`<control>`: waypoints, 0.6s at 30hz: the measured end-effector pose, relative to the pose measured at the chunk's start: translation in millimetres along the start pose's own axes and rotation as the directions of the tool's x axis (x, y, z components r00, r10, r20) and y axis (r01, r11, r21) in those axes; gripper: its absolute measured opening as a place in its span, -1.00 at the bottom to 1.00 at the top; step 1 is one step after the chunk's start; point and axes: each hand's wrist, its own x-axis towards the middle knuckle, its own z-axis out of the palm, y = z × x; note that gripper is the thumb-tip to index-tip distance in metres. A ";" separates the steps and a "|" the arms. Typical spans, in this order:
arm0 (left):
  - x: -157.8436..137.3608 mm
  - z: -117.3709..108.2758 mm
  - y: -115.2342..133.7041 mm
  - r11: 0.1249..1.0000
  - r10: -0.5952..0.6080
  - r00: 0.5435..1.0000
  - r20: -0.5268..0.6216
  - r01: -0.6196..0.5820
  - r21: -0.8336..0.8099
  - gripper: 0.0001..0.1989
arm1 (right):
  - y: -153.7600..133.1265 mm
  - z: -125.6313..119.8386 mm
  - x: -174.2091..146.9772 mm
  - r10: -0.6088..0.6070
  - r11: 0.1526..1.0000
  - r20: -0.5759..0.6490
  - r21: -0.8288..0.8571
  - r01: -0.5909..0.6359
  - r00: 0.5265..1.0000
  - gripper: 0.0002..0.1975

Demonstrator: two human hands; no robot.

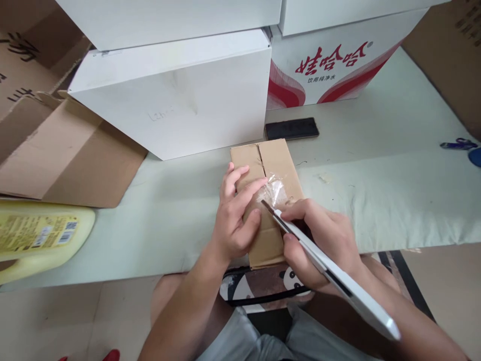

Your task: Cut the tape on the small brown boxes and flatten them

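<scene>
The slim white metal-tipped cutter (355, 297) gripped in your right hand (327, 234) could skid on glossy clear tape (277, 191) into your splayed left hand (236, 218).

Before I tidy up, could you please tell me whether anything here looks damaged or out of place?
The clear tape on the small cardboard box looks crumpled rather than flat, and a pale scrap lies loose to its right.
</scene>
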 end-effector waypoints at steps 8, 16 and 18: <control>0.7 -0.1 -2.8 1.000 -0.013 1.000 0.026 0.013 -0.004 -0.51 | -2.2 -0.8 1.0 0.058 0.998 -0.017 -0.036 -0.058 0.998 -0.90; -2.1 -9.4 3.9 0.995 -0.084 0.990 0.115 0.089 -0.037 -0.48 | -2.3 4.5 -5.8 0.232 0.973 -0.146 0.040 -0.229 0.962 -0.90; -0.9 -12.6 7.4 0.992 -0.109 0.985 0.135 0.116 -0.051 -0.50 | -0.7 6.2 -6.5 0.261 0.965 -0.168 0.063 -0.254 0.950 -0.87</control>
